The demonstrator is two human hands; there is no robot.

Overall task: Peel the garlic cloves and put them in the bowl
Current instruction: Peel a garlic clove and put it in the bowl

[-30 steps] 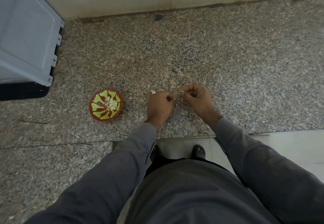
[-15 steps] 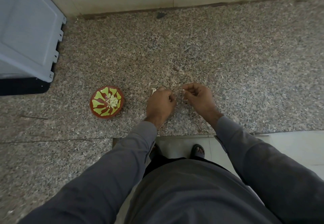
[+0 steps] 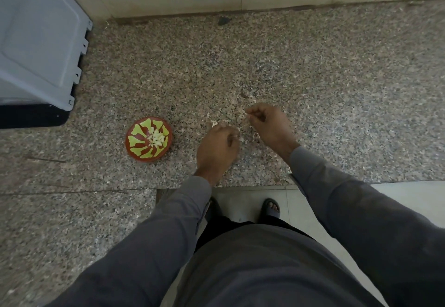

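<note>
Left hand [image 3: 218, 149] curled over a garlic clove [image 3: 240, 139], right hand [image 3: 268, 124] pinching a skin scrap [image 3: 246, 113], peeled cloves [image 3: 157, 137] in red-green bowl [image 3: 134, 149] left, granite counter [image 3: 313, 78]

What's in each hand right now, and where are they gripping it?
The left hand pinches a garlic clove at its fingertips; only the clove's tip shows. The right hand pinches a thin scrap of peel between thumb and fingertips.
</note>
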